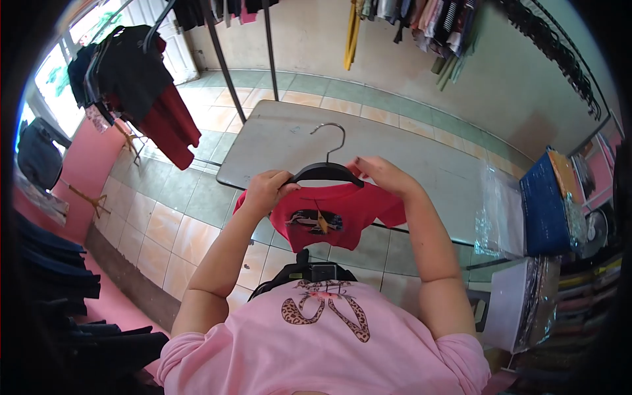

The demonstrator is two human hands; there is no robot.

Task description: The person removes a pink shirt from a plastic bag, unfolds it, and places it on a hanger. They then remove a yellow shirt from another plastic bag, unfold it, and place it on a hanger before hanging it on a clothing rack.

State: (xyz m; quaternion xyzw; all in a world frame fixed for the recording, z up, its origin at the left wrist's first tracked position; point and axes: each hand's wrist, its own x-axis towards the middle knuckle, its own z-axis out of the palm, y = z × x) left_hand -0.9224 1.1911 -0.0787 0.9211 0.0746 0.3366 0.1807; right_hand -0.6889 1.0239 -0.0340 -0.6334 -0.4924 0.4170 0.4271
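A small red T-shirt with a dark printed picture on its front hangs from a black clothes hanger with a metal hook. The hook points up and lies over the grey table. My left hand is closed around the hanger's left end, by the shirt's shoulder. At the other end, my right hand has its fingers bent and pinched on the hanger near the collar. Part of the neckline is hidden behind the hanger and my fingers.
A grey table stands just ahead. On its right are clear plastic packaging and a blue box. Dark and red garments hang at left, more clothes on the far wall. Folded dark trousers are at lower left.
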